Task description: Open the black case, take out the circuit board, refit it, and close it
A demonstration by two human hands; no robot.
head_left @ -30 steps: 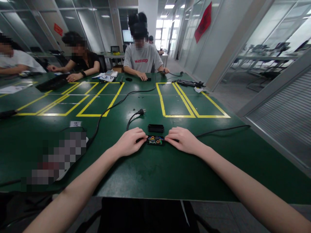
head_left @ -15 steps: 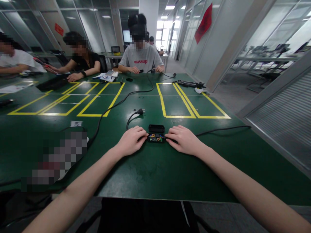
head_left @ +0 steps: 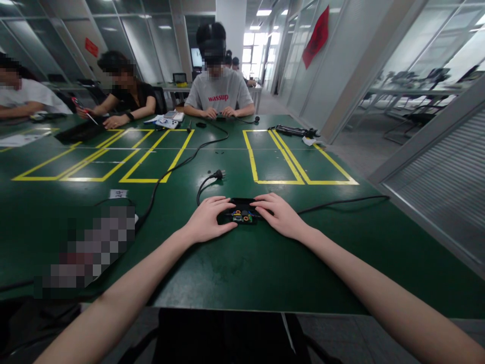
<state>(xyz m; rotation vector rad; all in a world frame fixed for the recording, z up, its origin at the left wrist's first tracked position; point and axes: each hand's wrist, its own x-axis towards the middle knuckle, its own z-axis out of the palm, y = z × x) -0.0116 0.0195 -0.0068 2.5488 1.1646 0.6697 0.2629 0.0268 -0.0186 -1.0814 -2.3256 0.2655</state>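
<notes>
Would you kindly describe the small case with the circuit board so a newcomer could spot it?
On the green table, look between the wearer's left hand and right hand. There lies the small case, open; unlike the black shell just beyond it, it shows a circuit board with two orange rings.

Smooth green counter with a low sheen, catching soft pale reflections. Flat yellow tape strips on it look smooth and slightly shiny. The casing cover is dark black plastic; beside it, the circuit board carries coils with a coppery look. A black plastic plug has bare metal prongs, its cord smooth and rubbery. A paper label looks matt, a T-shirt is soft cloth, and partitions are glossy glass.
</notes>
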